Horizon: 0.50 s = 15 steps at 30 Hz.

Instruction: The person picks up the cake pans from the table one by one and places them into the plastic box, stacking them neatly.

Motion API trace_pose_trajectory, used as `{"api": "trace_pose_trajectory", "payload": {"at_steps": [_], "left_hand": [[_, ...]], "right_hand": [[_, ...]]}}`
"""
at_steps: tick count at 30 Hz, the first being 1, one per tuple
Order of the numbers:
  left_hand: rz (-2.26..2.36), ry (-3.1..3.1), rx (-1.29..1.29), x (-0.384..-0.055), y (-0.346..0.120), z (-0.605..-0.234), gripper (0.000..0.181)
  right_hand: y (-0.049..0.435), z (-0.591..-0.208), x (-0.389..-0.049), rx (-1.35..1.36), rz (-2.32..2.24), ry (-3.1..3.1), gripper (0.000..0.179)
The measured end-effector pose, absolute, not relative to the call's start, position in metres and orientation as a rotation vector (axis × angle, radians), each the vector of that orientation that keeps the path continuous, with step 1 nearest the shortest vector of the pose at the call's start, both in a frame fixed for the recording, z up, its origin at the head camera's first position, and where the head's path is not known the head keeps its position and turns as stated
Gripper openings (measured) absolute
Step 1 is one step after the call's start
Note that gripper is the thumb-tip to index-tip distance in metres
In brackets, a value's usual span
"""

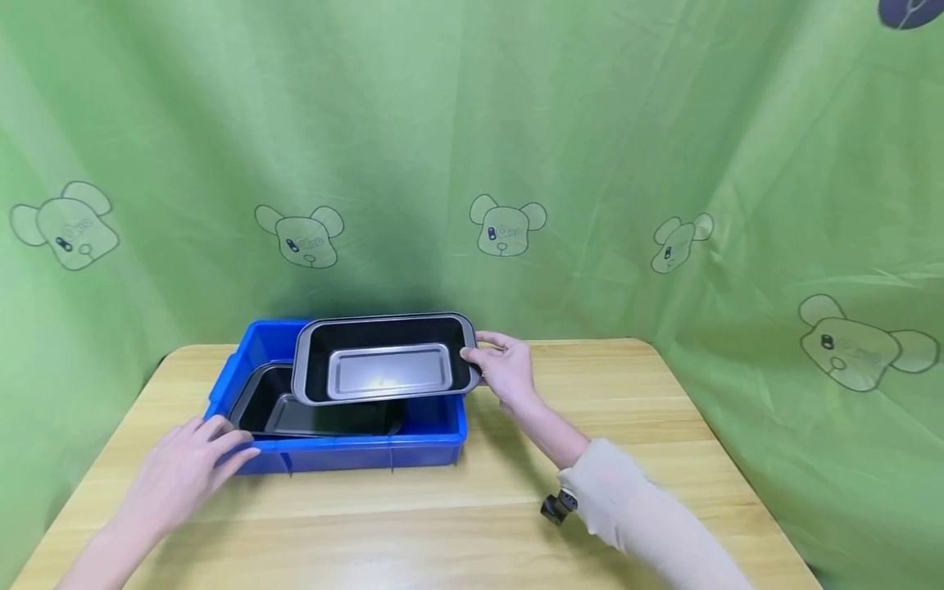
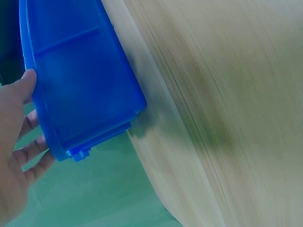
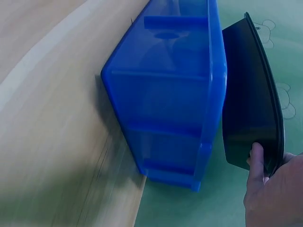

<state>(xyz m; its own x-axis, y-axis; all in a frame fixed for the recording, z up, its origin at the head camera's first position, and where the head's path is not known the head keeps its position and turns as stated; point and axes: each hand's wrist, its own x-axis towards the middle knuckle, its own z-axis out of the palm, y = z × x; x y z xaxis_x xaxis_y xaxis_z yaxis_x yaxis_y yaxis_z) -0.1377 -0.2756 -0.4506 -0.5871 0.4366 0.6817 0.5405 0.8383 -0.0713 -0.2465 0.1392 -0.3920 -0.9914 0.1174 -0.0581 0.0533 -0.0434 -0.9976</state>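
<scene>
My right hand (image 1: 505, 366) pinches the right end of a dark loaf pan (image 1: 391, 373), thumb on the rim. This pan is tilted with its inside towards me, above the right part of a blue plastic bin (image 1: 342, 455). The right wrist view shows the pan's dark underside (image 3: 248, 94) beside the bin. A second dark loaf pan (image 1: 295, 414) sits inside the bin, partly hidden by the first. At the bin's front left corner, my left hand (image 1: 184, 467) holds the rim; in the left wrist view its thumb (image 2: 29, 80) lies on the front edge.
The bin stands on a light wooden table (image 1: 442, 533) near its back edge. A green curtain (image 1: 590, 123) printed with mouse heads hangs behind and at both sides. Some small black device (image 1: 558, 506) is at the right sleeve's cuff.
</scene>
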Motion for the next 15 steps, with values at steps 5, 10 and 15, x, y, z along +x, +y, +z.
{"api": "trace_pose_trajectory", "payload": {"at_steps": [5,10,15], "left_hand": [[-0.187,-2.281,-0.713,-0.137,-0.276,-0.451,0.077],[-0.186,-2.304,-0.707,-0.136,-0.276,-0.45,0.079],[-0.18,-2.331,-0.69,-0.136,-0.276,-0.45,0.081]], "right_hand": [[0.127,-0.396,-0.246,-0.198,2.213,-2.159,0.039],[0.117,-0.4,-0.245,-0.209,2.187,-2.184,0.039],[0.11,-0.404,-0.244,-0.222,2.174,-2.193,0.04]]}}
